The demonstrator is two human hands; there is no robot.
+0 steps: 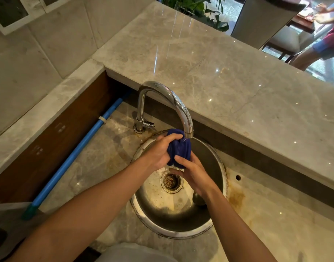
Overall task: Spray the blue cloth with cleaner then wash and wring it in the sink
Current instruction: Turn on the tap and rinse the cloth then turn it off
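- Across the upper right, from about twelve to three o'clock, a raised marble counter is running diagonally, its polished top catching small points of light.
- Below it, a lower stained marble ledge is surrounding the round steel sink, which is sitting just below centre.
- At nine o'clock a blue pipe is lying along the wooden back panel, slanting down toward seven o'clock.
- Rising at eleven o'clock of the basin, a chrome gooseneck faucet is arching over, its spout ending just above the cloth.
- Over the basin, the left hand is clamping the upper part of the blue cloth, fingers curled over its top.
- The right hand is gripping the cloth's lower end, so both hands are closing together on the bunched, dark wet fabric.
- Directly beneath the hands, at six o'clock of them, the drain strainer is showing in the basin floor.
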